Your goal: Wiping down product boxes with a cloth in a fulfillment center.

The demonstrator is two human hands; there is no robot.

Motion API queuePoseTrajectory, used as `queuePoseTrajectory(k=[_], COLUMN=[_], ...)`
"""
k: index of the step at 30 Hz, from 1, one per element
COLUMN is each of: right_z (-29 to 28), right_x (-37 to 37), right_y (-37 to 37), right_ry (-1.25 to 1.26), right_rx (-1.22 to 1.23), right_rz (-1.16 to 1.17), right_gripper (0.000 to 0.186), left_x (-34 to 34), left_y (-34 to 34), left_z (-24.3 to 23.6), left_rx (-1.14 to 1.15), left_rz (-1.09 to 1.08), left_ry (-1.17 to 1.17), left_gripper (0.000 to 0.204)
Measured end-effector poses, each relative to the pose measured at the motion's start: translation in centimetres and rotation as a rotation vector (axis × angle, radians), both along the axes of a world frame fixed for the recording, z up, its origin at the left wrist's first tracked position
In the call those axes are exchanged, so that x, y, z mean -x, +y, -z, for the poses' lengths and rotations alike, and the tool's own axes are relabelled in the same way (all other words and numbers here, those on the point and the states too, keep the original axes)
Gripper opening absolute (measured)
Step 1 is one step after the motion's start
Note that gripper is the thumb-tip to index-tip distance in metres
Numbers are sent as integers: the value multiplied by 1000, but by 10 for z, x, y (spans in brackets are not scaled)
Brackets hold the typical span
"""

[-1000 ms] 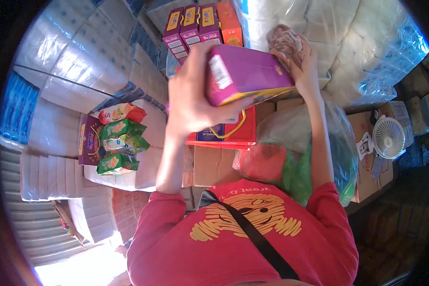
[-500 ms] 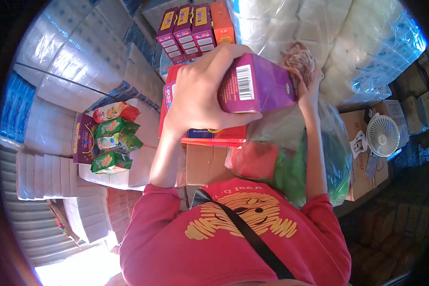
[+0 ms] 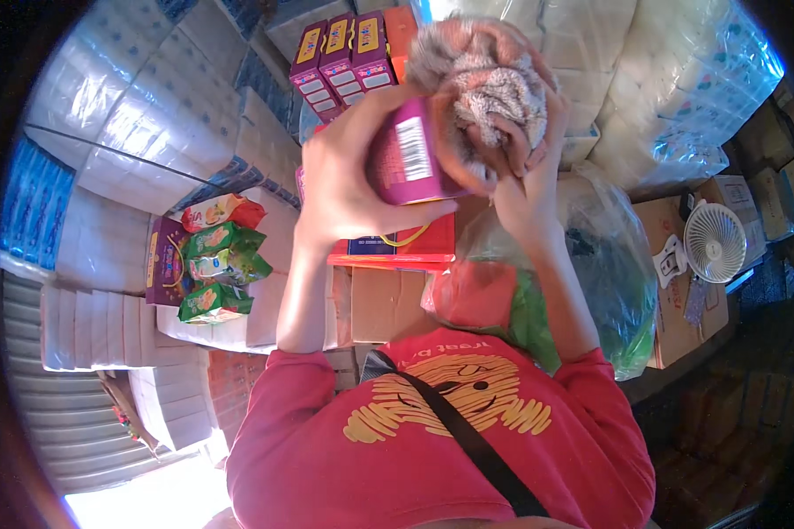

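My left hand (image 3: 344, 176) grips a purple box (image 3: 401, 154) with a barcode on its end, thumb along the bottom and fingers over the top left. My right hand (image 3: 528, 198) holds a bunched pinkish-grey towelling cloth (image 3: 494, 97) against the box's right side, covering much of it. Below and behind the box lies a red box (image 3: 432, 242) with a yellow cord handle. Upright purple boxes with yellow panels (image 3: 340, 53) stand behind my left hand, next to an orange box (image 3: 400, 26).
Wrapped white bales (image 3: 653, 70) rise on both sides. Snack packs (image 3: 220, 264) and a purple bag (image 3: 159, 256) lie at left. A clear plastic sack (image 3: 600, 247) with red and green contents, cartons (image 3: 388, 304) and a white fan (image 3: 713, 242) are below and right.
My right hand has brought the cloth leftward and toward the camera over the box's right part, so it now looms larger. My left hand has stayed gripping the purple box, which has turned slightly.
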State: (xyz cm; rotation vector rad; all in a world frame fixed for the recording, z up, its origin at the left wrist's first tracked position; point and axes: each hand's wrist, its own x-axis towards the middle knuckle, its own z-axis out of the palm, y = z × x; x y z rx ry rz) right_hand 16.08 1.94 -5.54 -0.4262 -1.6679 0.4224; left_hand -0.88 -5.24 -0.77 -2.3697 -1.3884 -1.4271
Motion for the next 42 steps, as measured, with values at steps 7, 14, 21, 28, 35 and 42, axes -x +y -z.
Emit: queuePoseTrajectory(k=[7,14,21,28,35,42], right_z=[64,-24,-11,31,-48,20], right_x=[-16,46,53,21,63,18], right_y=[68,-25,-24,45,-31,42], right_ry=[-123,-106,-205,-325,-118,-308], right_rx=[169,-47,-30,76,-158,88], right_rz=[373,25,110,443,-20,285], right_gripper=[59,55,71,56,63,60], left_x=[61,39,50,70,28,80], left_y=[-14,-19,-23,-26,-25,-26], left_z=[22,25,29,39,23,48], left_rx=[148,69,84,136,-26,85], left_rz=[174,-37,-65,37,-26,223], left_ry=[-324,-278,-319,-547,-182,-344], left_gripper=[86,83,85,82,59,88])
